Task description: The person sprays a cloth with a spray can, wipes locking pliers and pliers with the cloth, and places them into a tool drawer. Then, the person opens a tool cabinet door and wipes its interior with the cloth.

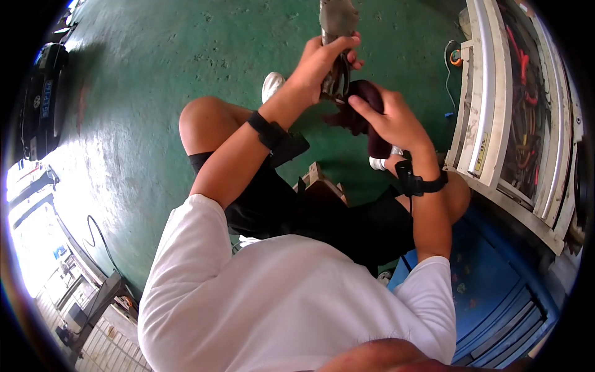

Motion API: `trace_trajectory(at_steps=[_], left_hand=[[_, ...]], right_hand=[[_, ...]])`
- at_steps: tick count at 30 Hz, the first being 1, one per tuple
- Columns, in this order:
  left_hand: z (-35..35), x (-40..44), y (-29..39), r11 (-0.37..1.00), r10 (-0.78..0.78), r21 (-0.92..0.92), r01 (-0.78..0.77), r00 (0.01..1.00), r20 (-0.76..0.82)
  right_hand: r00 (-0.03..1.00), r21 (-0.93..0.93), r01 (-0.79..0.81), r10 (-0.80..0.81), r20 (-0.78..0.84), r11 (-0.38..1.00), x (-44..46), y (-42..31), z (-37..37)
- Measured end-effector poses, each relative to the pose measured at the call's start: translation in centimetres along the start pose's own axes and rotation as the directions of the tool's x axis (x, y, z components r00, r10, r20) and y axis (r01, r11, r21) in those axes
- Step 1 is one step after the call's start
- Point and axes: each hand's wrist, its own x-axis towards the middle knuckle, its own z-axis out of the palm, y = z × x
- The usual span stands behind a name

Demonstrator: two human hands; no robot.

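My left hand [323, 61] is closed around a pair of metal pliers [338, 20] with a broad, flat, worn head pointing away from me. The handles hang below my fingers toward the cloth; the exact type of pliers is hard to make out. In my right hand [396, 121] is a bunched dark maroon cloth [367, 93], pinched under the thumb, with part of it drooping below the palm. The cloth is right beside the handle ends, and I cannot tell whether it touches them. Both hands are above the floor, in front of my knees.
A white-framed cabinet [489, 93] with tools behind its panes stands at the right. Near it, a thin cable [450, 77] lies on the green floor [155, 68]. A blue plastic piece [489, 273] is at my right, a small wooden item [319, 180] between my legs, and a black car [46, 99] far left.
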Motion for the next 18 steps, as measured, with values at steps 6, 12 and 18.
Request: trace_trajectory(at_steps=[6, 12, 18], left_hand=[[-0.8, 0.1, 0.8, 0.997, -0.074, -0.03, 0.073, 0.997, -0.036], [1.1, -1.4, -1.9, 0.924, -0.218, 0.342, 0.171, 0.97, 0.105], [0.3, -0.8, -2.0, 0.893, -0.125, 0.433, 0.123, 0.992, -0.024]], right_hand=[[0.957, 0.162, -0.063, 0.106, -0.272, 0.985, 0.6, 0.8, -2.4], [0.794, -0.274, 0.255, -0.362, -0.487, 0.927, 2.0, 1.5, -0.9], [0.916, -0.226, 0.319, -0.36, -0.174, 0.92, 1.0, 0.9, -0.3]])
